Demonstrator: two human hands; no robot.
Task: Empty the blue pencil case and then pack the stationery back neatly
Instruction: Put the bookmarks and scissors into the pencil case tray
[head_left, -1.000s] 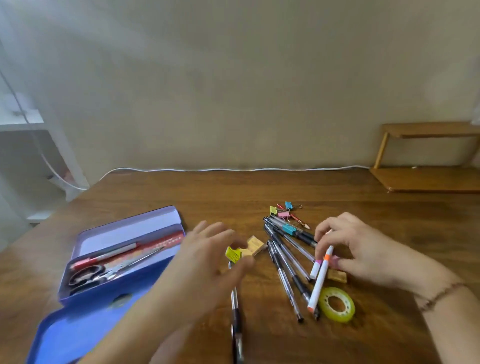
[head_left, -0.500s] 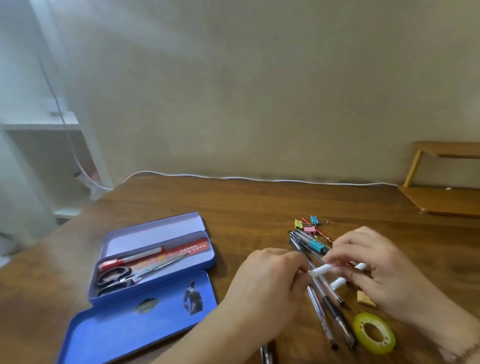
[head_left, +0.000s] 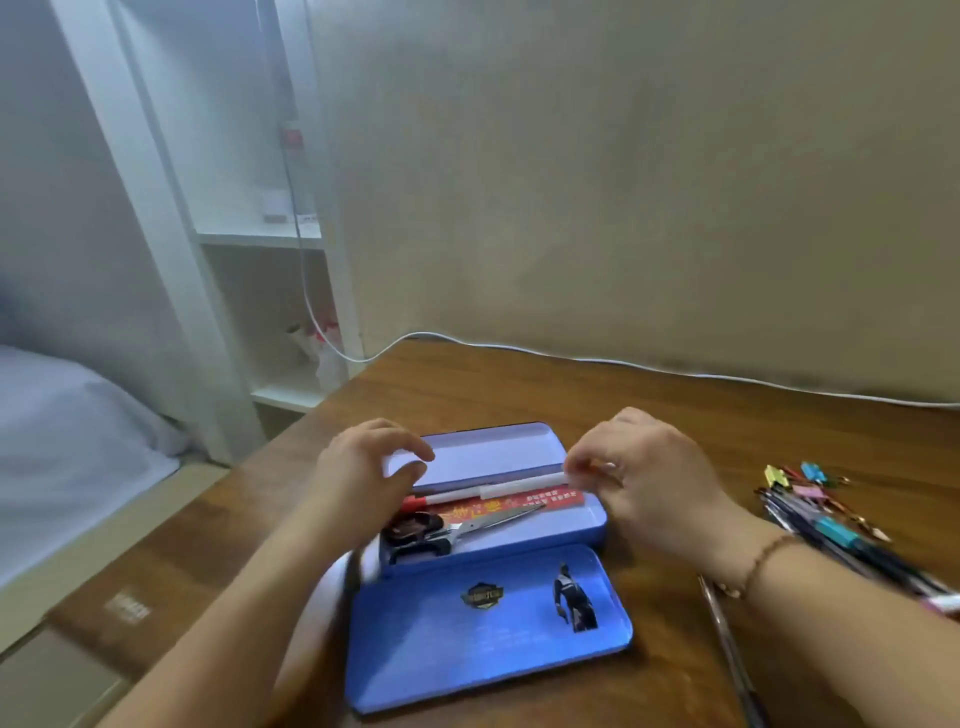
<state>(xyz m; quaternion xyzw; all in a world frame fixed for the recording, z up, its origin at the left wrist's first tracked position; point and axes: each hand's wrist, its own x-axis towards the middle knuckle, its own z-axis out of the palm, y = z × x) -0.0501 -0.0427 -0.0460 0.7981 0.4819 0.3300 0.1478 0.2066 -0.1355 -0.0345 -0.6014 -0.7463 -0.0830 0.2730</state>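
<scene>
**White marker held over the open tin**

Head view: the blue pencil case (head_left: 519, 530) lies open on the wooden table (head_left: 519, 384). Right hand (head_left: 649, 483) pinches a white marker (head_left: 522, 487) above the scissors (head_left: 457, 527); left hand (head_left: 363, 478) hovers loosely curled, empty.

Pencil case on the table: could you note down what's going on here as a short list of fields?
Case: blue pencil case open on wooden table, lid lying flat in front
Inside: scissors, red ruler, red-capped pen
Right hand: right hand pinches a white marker over the case
Left hand: left hand above the case's left end, holding nothing
Still outside: pens and binder clips at right
</scene>
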